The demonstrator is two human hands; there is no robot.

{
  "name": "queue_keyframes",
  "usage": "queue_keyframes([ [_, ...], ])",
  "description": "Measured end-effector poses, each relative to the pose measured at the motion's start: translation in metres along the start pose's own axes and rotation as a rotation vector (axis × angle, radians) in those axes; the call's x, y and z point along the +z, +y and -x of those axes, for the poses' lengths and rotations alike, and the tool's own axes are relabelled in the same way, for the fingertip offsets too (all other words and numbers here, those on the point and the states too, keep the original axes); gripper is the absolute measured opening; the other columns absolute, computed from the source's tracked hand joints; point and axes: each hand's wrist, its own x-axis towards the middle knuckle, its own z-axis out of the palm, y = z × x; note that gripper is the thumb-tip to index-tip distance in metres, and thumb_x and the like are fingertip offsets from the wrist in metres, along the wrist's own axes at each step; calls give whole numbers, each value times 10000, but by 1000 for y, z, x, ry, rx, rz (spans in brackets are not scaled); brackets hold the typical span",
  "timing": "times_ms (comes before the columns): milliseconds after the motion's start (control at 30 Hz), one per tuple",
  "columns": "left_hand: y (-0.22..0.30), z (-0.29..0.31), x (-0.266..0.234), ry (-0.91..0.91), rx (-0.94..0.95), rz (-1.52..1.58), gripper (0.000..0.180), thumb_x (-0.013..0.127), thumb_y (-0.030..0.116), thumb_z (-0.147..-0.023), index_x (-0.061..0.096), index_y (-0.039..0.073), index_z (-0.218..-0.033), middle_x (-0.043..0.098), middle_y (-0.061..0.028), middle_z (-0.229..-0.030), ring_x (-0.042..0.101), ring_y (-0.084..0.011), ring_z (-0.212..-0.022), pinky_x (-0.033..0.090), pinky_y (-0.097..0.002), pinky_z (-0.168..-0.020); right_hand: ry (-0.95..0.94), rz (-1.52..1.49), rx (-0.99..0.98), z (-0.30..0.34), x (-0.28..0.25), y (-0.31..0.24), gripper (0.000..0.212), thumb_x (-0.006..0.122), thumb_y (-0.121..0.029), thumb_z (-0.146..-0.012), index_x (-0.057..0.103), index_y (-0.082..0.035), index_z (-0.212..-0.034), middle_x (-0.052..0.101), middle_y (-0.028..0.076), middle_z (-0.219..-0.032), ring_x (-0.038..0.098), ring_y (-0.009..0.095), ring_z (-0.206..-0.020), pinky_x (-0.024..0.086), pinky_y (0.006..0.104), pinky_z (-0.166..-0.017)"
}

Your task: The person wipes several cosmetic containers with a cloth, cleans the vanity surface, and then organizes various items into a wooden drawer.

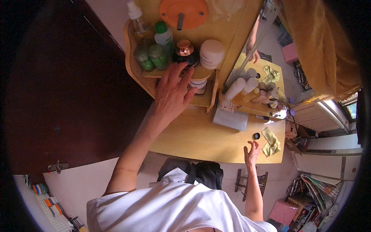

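My left hand reaches up to a wooden corner shelf, its fingers spread. The fingertips overlap the base of a dark round bottle with a copper-coloured cap; whether they touch it I cannot tell. To its right stands a white jar, and to its left are a green-capped bottle and two green jars. Over the right part of the tabletop, my right hand has its fingers apart and holds nothing. Just beyond its fingertips lies a small black round cap, beside a crumpled yellow cloth.
A mirror reflects the tabletop items. Below it, a grey box rests on the wooden tabletop. Bottles crowd a ledge by the mirror. An orange disc with a peg is above the shelf. A brown cloth hangs at right.
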Motion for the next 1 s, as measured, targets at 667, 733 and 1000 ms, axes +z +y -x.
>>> queue_keyframes([
  [667, 10, -78, 36, 135, 283, -161, 506, 644, 129, -727, 514, 166, -1215, 484, -50, -1245, 417, -286, -1155, 366, -397, -978, 17, -32, 105, 11, -31, -10, 313, 634, -107, -791, 542, -96, -1089, 426, 183, -1209, 377, 355, -1157, 352, 433, -964],
  [733, 7, -74, 42, 141, 295, -172, 509, 640, 134, -732, 508, 167, -1222, 483, -54, -1252, 419, -291, -1161, 365, -401, -980, 42, -44, 150, 21, -35, 0, 294, 642, -120, -783, 560, -91, -1064, 429, 173, -1208, 389, 346, -1153, 353, 426, -966],
  [1000, 5, -80, 32, 156, 354, -196, 563, 638, 185, -782, 436, 184, -1307, 419, -114, -1312, 403, -346, -1183, 340, -466, -982, 131, 63, 200, 32, -83, 58, 315, 655, -144, -762, 565, -96, -1060, 464, 154, -1174, 418, 327, -1127, 361, 415, -956],
])
